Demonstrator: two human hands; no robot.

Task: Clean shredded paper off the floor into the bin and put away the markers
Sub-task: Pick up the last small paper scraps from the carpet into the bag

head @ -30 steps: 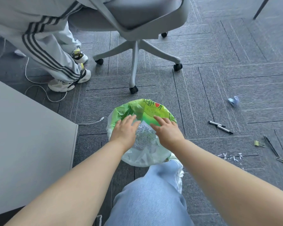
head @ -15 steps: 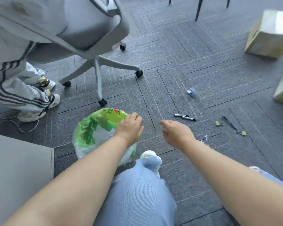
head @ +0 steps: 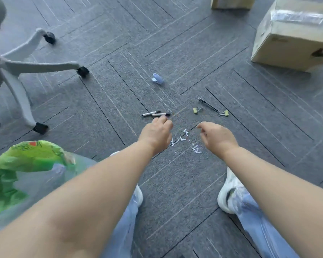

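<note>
Grey carpet tiles are being shared by a taped cardboard box at far right, an office chair base at left and a green-bagged bin at near left. The left hand is being held with fingers curled down at the nearer of two markers, a grip not being discernible, while the right hand is being held loosely curled, empty, beside shredded paper lying between both hands.

We see our left hand, fingers curled, right by two markers on the floor; our right hand hovers loosely curled over shredded paper.
</note>
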